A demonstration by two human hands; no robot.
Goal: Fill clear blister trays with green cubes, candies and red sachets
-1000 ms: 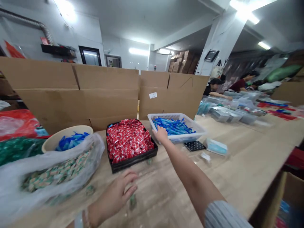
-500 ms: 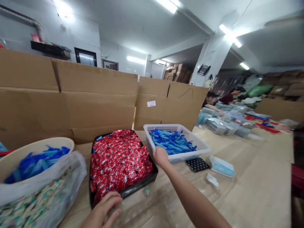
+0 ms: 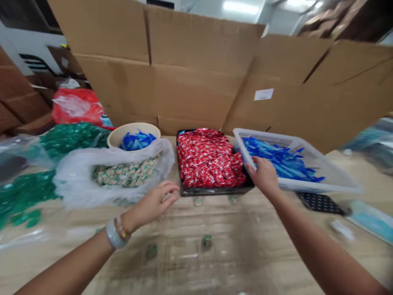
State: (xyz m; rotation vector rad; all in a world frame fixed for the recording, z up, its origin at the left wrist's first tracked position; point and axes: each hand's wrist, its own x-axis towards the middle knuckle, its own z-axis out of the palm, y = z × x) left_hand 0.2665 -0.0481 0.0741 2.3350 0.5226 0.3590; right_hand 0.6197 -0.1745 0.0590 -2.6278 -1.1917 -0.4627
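My right hand (image 3: 263,175) grips the near left corner of a white plastic basket (image 3: 319,185) holding blue pen-like items (image 3: 282,159). Left of the basket, touching or nearly so, sits a black tray (image 3: 215,191) heaped with red printed packets (image 3: 205,157). My left hand (image 3: 158,200) is at the tray's near left corner, fingers apart and holding nothing. Beside it lies an open clear plastic bag (image 3: 73,172) of small green and tan wrapped pieces (image 3: 129,174). Behind the bag stands a cream bowl (image 3: 116,137) with blue items (image 3: 138,140).
Cardboard panels (image 3: 196,73) stand along the table's back. Green items (image 3: 30,192) and a red bag (image 3: 76,106) are at the left. A black dotted pad (image 3: 321,203) and a light blue packet (image 3: 374,219) lie at the right. Small green pieces (image 3: 207,241) dot the table (image 3: 239,254).
The view has swung left and down, so more of the left side shows. My right hand remains on the basket; my left hand is still open near the black tray.
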